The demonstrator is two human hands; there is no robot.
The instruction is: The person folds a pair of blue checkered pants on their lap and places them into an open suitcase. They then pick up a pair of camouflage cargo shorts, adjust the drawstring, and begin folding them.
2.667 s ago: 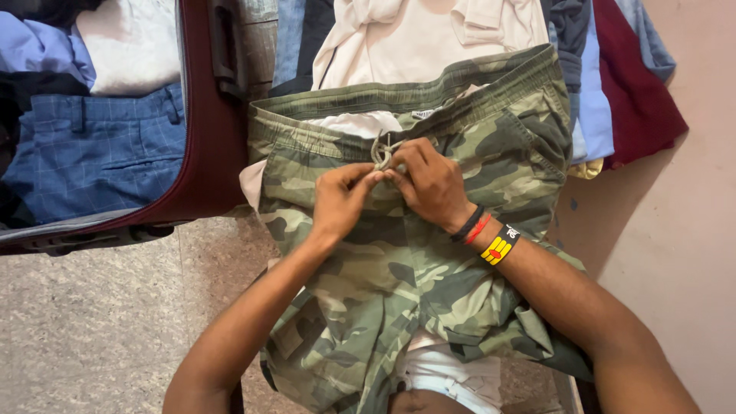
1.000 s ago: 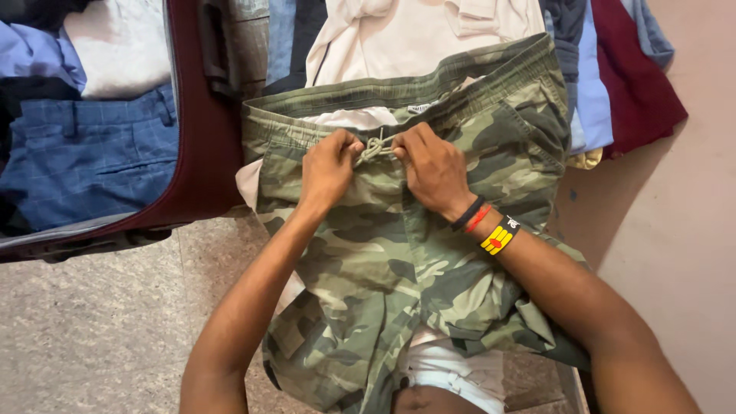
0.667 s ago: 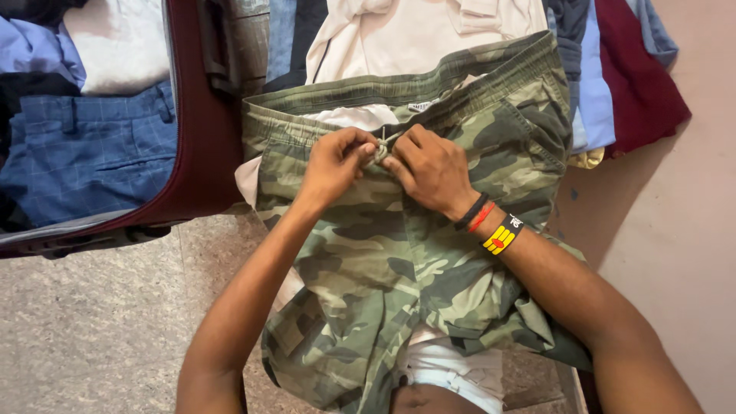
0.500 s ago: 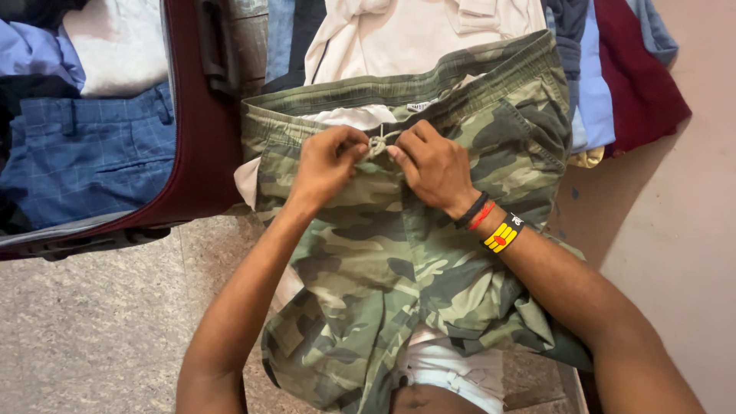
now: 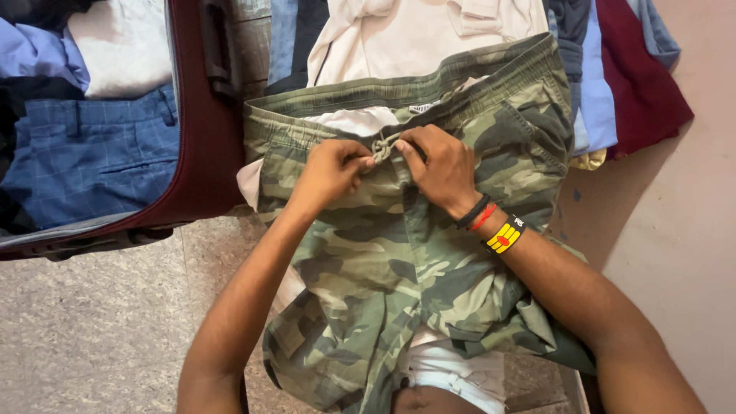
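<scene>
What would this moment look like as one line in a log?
left hand: pinching drawstring | right hand: pinching drawstring | garment: camouflage shorts | nearby: open maroon suitcase

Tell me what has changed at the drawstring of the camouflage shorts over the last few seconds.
The left hand and right hand have moved up from just below the waistband to the waistband itself, pulled apart once, then closed in again. Both pinch the drawstring, now bunched into a small knot between the fingers. The camouflage shorts, the open suitcase and the heap of clothes lie as before.
</scene>
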